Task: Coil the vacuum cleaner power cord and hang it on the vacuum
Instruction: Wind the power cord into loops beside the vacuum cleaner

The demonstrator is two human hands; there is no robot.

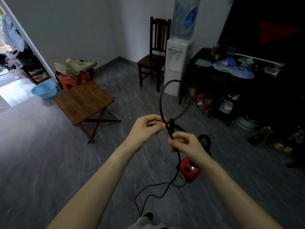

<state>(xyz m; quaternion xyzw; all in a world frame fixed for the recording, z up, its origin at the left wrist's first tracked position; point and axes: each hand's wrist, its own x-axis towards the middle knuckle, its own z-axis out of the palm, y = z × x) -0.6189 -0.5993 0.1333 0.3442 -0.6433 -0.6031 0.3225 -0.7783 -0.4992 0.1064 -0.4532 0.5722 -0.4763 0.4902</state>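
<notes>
Two bare hands are raised in front of us over the grey floor [49, 162], both busy with the black power cord [160, 103]. Our left hand [145, 128] has its fingers [158, 123] pinched narrow on the cord where the loop crosses itself, and our right hand [186, 144], just beside and lower, has its fingers curled tight around the strand below that crossing. Above the hands the cord rises in one tall open loop, its top showing against the white water dispenser [179, 63]. Below the right hand the cord drops to the floor, runs in loose curves toward our shoe [148, 215] near the bottom edge, and bends back to the red vacuum [189, 169], which sits on the floor directly under the right wrist and is partly hidden by it. A black hose [205, 139] curves up behind the vacuum. Well apart to the left stands a small wooden folding table [82, 103], with a blue basin [43, 90] on the floor near its far left corner. A dark wooden chair [156, 52] stands against the wall beside the dispenser.
</notes>
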